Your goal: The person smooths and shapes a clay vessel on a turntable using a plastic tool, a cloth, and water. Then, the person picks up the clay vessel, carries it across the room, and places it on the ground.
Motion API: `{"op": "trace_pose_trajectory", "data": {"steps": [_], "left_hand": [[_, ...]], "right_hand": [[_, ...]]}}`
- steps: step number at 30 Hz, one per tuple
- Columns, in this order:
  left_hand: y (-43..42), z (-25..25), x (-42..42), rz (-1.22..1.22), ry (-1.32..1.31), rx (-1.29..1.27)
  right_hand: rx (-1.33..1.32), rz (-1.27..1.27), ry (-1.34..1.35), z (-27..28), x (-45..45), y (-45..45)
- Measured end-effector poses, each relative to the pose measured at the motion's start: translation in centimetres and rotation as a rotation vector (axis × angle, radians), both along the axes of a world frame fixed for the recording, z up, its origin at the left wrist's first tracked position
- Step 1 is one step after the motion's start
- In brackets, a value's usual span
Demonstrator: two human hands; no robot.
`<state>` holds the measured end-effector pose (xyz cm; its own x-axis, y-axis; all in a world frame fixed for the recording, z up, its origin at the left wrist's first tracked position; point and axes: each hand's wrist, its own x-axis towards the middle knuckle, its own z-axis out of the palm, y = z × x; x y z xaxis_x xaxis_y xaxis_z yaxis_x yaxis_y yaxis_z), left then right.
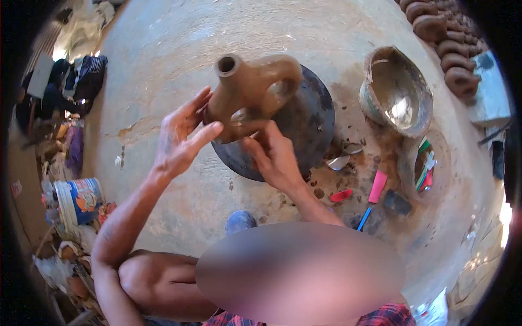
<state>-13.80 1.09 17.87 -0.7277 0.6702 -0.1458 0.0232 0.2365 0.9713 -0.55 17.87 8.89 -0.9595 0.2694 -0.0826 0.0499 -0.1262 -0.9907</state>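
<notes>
A brown wet-looking clay vessel point(228, 100) with an open round spout and a looped handle is tilted above a dark round turntable point(310, 117). My left hand point(182, 136) cups the vessel's lower left side, its fingers along the far side and its thumb across the front. At the lower right of the vessel, my right hand point(274, 155) has its fingers curled and closed on the clay. The vessel's underside and some right fingertips are hidden.
Right of the turntable stands a crusted bowl point(399, 98). Near it lie a pink strip point(377, 186), a red piece point(341, 195), a blue stick point(364, 219) and a dark block point(397, 202). Several rounded clay pieces point(429, 27) line the upper right. A bucket point(81, 200) stands left.
</notes>
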Motion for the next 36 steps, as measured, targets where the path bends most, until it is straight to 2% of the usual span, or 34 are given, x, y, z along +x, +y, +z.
{"op": "trace_pose_trajectory", "data": {"steps": [1,2,3,4,6,7,8,10,14,16,17,19,23,25,29,32,34,36], "left_hand": [[-0.2,-0.9,0.5,0.047,0.070,-0.024],[-0.6,-1.6,0.9,0.095,0.140,-0.047],[-0.4,-1.4,1.5,0.111,0.104,-0.061],[-0.3,-1.5,1.5,0.099,0.102,-0.074],[-0.4,-1.8,1.5,0.127,0.148,-0.160],[-0.4,-2.0,1.5,0.120,0.147,-0.170],[-0.4,-2.1,1.6,0.135,0.172,-0.186],[-0.2,-2.0,1.6,0.138,0.203,-0.208],[0.2,-1.4,2.0,0.155,0.216,-0.238],[0.4,-1.1,2.0,0.137,0.218,-0.246],[0.5,-1.1,2.1,0.152,0.187,-0.233],[0.5,-1.2,2.1,0.152,0.161,-0.225],[0.2,-1.6,2.0,0.130,0.198,-0.216],[0.0,-1.6,1.9,0.127,0.199,-0.220],[0.2,-1.4,1.7,0.115,0.261,-0.257],[0.0,-1.9,1.9,0.128,0.209,-0.224],[0.0,-1.7,1.8,0.135,0.179,-0.189],[0.0,-1.6,1.8,0.112,0.180,-0.197]], "right_hand": [[-0.016,-0.023,-0.002,1.0,-0.3,0.0],[-0.070,0.072,-0.023,1.9,-0.7,0.2],[-0.124,0.172,-0.044,2.4,-1.0,0.1],[-0.138,0.161,-0.045,2.5,-1.1,-0.2],[-0.190,0.247,0.070,2.6,-1.5,-1.0],[-0.093,0.234,0.093,0.9,-2.1,-1.7],[-0.104,0.226,0.093,-0.6,-1.6,-1.7],[0.567,0.249,0.002,-1.2,-0.7,-0.7],[0.547,0.193,0.033,-0.4,-0.8,-0.6],[0.364,0.080,0.123,0.4,-1.2,-1.2],[0.357,0.072,0.122,0.3,-1.1,-1.4],[0.505,0.105,0.046,0.0,-1.1,-1.6],[0.393,0.016,0.136,0.4,-1.4,-1.3],[0.243,0.030,0.125,1.5,-1.4,-1.3],[0.308,-0.050,0.165,-0.1,-1.5,-2.0],[0.172,-0.084,0.124,1.1,-2.2,-1.3],[-0.023,-0.104,0.136,1.7,-2.8,-1.3],[-0.005,-0.108,0.169,1.4,-3.2,-1.5]]}}
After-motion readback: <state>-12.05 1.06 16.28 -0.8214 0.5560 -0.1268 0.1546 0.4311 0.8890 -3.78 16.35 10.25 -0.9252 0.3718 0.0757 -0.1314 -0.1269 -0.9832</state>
